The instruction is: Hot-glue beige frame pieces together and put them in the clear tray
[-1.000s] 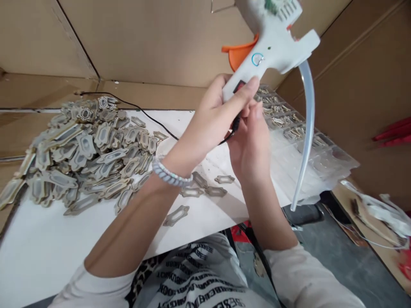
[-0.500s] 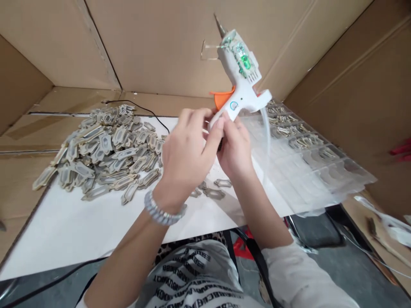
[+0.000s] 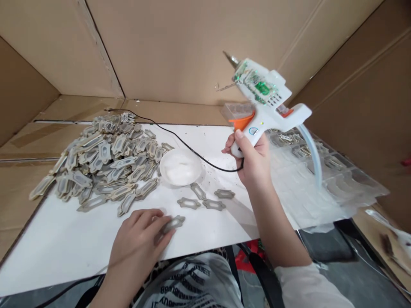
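My right hand point(image 3: 253, 160) grips the handle of a white glue gun point(image 3: 266, 100) with an orange trigger, held up above the white table point(image 3: 64, 239) with its nozzle pointing up and left. A clear glue stick point(image 3: 313, 152) curves down from its back. My left hand point(image 3: 139, 235) rests low on the table near the front edge, fingers pressing a flat ornate frame piece point(image 3: 173, 223). Three more frame pieces point(image 3: 205, 199) lie loose just beyond it.
A big heap of frame pieces point(image 3: 102, 158) covers the table's left. A small white dish point(image 3: 180, 167) sits mid-table, with the gun's black cord point(image 3: 180, 141) running behind it. Clear plastic trays point(image 3: 321, 175) lie at the right. Cardboard walls point(image 3: 180, 47) surround the table.
My left hand let go of the glue gun and dropped to the frame piece on the table. The right hand keeps the gun, now tilted more level and further right.
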Motion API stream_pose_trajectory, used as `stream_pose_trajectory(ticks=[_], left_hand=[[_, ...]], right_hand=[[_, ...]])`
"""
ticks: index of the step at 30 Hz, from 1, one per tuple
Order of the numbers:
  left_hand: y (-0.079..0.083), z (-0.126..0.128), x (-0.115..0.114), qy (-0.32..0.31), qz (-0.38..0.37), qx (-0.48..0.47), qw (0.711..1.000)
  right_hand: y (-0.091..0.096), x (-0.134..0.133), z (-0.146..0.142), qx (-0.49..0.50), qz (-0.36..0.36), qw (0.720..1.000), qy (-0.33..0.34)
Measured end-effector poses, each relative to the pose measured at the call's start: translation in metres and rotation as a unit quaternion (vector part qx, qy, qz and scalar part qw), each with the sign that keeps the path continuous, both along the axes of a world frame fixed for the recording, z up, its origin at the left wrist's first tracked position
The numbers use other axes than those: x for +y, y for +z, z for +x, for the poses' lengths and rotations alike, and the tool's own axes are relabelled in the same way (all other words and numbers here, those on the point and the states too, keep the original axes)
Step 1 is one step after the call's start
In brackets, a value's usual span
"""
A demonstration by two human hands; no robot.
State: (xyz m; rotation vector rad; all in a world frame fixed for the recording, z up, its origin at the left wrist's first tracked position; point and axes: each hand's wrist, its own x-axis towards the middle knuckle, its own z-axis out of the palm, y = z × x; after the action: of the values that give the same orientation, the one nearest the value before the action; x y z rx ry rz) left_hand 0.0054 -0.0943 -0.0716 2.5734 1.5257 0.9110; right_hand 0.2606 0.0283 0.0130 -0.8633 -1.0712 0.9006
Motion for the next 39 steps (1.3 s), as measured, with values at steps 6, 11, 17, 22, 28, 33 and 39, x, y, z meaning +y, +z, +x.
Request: stream_pose_trajectory(ticks=[6,11,17,22,28,33,39], left_hand=[[0.050,0.027,0.015,-0.008,0.092,-0.079,0.993],[0.099,0.065,0.060,-0.038,0.193,-0.089,0.976],[0.107,0.077,0.085,-0.037,0.196,-0.086,0.976],[0.102,0.074,0.096,-0.030,-0.179,-0.317,0.931],[0.095,0.068,0.111,-0.056,-0.446,-0.443,0.776],[0.082,0.042,0.116,0.009,-0.395,-0.510,0.764],[0.091,0.018,0.120,0.123,-0.313,-0.581,0.741]], right_hand=[[-0.007,-0.012,-0.013,0.025,-0.038,0.999,-0.010],[-0.008,-0.023,-0.019,0.036,-0.062,0.997,0.030],[-0.008,-0.024,-0.022,0.055,-0.083,0.994,0.048],[-0.004,-0.024,-0.025,0.025,-0.092,0.995,0.033],[-0.008,-0.028,-0.025,-0.035,-0.095,0.993,0.066],[-0.013,-0.026,-0.008,-0.137,-0.097,0.985,0.049],[-0.011,-0.021,0.008,-0.291,-0.066,0.952,0.071]])
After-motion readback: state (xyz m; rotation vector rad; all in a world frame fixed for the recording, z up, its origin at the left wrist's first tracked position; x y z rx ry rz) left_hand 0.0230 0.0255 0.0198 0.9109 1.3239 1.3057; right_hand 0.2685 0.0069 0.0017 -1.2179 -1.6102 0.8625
